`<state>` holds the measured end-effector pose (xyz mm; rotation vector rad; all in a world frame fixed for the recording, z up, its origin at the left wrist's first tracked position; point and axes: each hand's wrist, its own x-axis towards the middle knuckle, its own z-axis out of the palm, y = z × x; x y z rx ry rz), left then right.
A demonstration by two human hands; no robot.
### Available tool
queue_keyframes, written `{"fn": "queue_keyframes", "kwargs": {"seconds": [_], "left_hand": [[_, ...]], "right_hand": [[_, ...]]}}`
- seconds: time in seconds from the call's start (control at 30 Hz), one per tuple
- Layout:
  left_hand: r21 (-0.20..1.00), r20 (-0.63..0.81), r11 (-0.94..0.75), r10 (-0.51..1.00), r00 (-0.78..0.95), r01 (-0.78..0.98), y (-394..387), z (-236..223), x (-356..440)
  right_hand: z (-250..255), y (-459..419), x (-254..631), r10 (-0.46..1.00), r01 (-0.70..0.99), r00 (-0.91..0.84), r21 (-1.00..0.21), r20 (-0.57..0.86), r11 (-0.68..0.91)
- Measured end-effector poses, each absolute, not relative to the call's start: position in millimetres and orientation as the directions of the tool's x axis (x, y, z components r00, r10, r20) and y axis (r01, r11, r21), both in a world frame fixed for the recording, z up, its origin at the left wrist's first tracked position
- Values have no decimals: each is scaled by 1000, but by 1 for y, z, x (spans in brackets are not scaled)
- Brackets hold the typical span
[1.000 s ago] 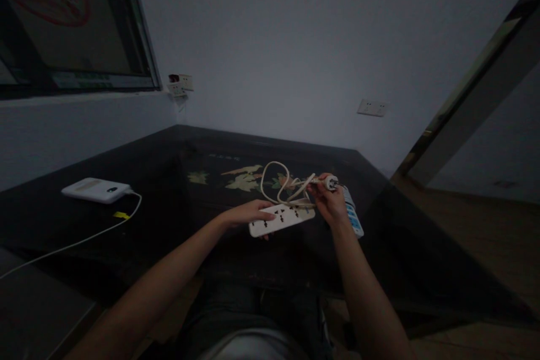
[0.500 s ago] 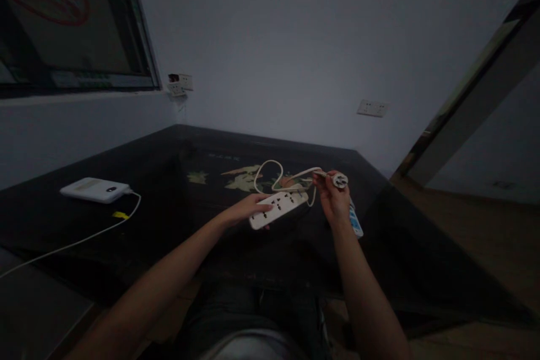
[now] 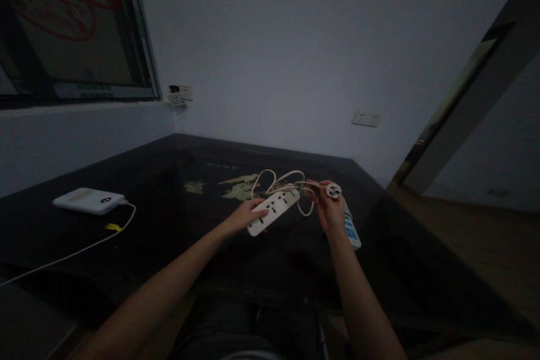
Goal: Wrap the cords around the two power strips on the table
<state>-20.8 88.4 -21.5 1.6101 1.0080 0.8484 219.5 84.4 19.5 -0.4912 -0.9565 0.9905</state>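
Note:
My left hand (image 3: 241,217) grips the near end of a white power strip (image 3: 274,209), which is lifted and tilted up to the right above the dark table (image 3: 169,219). My right hand (image 3: 328,208) pinches the strip's white plug (image 3: 333,190) at chest height. The beige cord (image 3: 280,180) loops between the strip and the plug. Under my right wrist, a blue-and-white flat object (image 3: 351,227) lies on the table.
A white power bank (image 3: 88,201) with a white cable (image 3: 71,253) and a yellow tag (image 3: 113,227) lies at the left. Wall sockets sit at the corner (image 3: 180,94) and on the back wall (image 3: 365,118). A framed window is at the upper left. The table's right edge borders a wooden floor.
The power strip has been lifted off the table and tilted more steeply. The cord loops have gathered closer. My right hand has kept hold of the plug, shifting slightly.

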Motion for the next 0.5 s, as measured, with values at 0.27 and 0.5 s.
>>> {"fn": "queue_keyframes", "kwargs": {"seconds": [0.27,0.5], "left_hand": [[873,216,-329,923,319,359,91,-23,-22],[756,310,-417,907,285,504,86,-21,-24]], "right_hand": [[20,86,219,844,-428,309,-728,438,535],[17,92,225,787,-383,484,-716,383,584]]}}
